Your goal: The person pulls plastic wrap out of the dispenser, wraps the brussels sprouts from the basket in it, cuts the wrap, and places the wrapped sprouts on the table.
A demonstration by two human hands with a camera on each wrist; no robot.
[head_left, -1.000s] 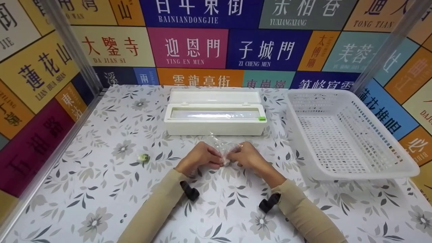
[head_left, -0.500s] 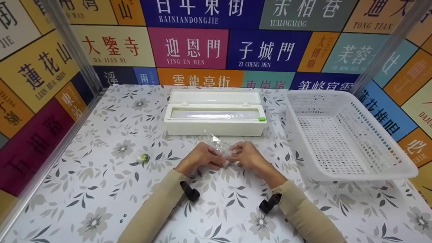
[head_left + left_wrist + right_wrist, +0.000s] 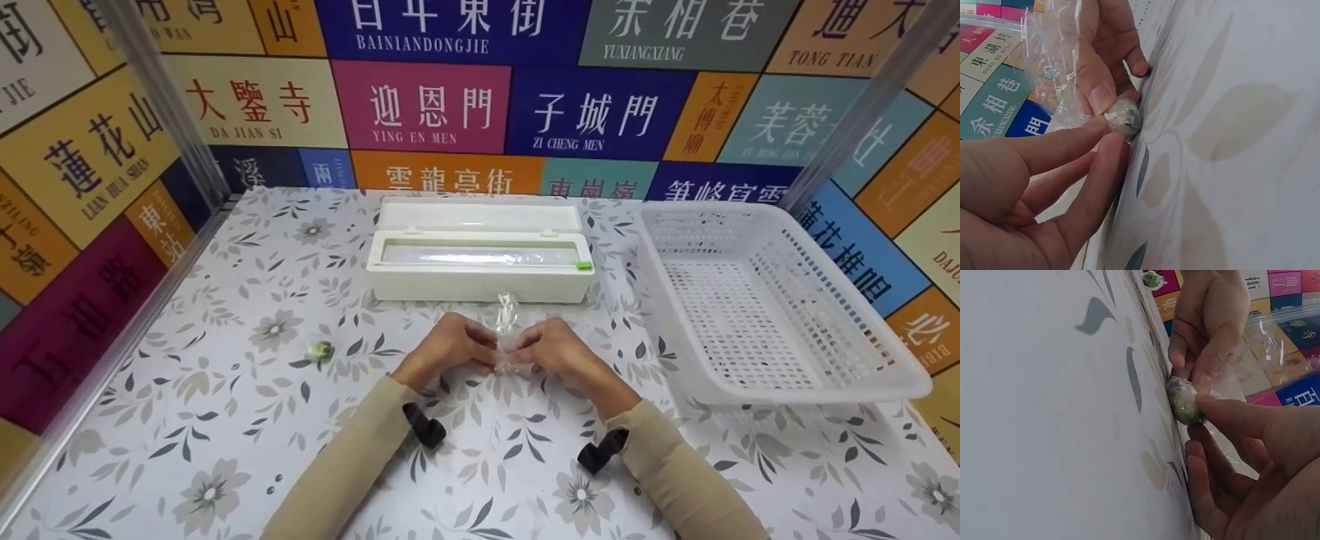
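Near the middle of the table, both hands work on a small round greenish lump [image 3: 1185,403] wrapped in clear cling film [image 3: 505,311]. My left hand [image 3: 454,345] pinches the lump's near side between thumb and fingers. From the other side, my right hand [image 3: 559,349] pinches it where the film gathers. Loose film stands up from between the fingers towards the box. In the left wrist view the wrapped lump [image 3: 1124,117] touches or almost touches the tabletop. What exactly is inside the film cannot be told.
A white cling film dispenser [image 3: 480,286] with raised lid and green slider [image 3: 583,265] stands behind the hands. On the right is a white perforated plastic basket [image 3: 750,394]. Another small green-and-white lump [image 3: 320,351] lies left of the hands. Printed panels wall the table.
The loose film has swung from leaning left to standing upright and slightly right. Both hands stay in nearly the same place, their fingers shifting around the wrapped lump.
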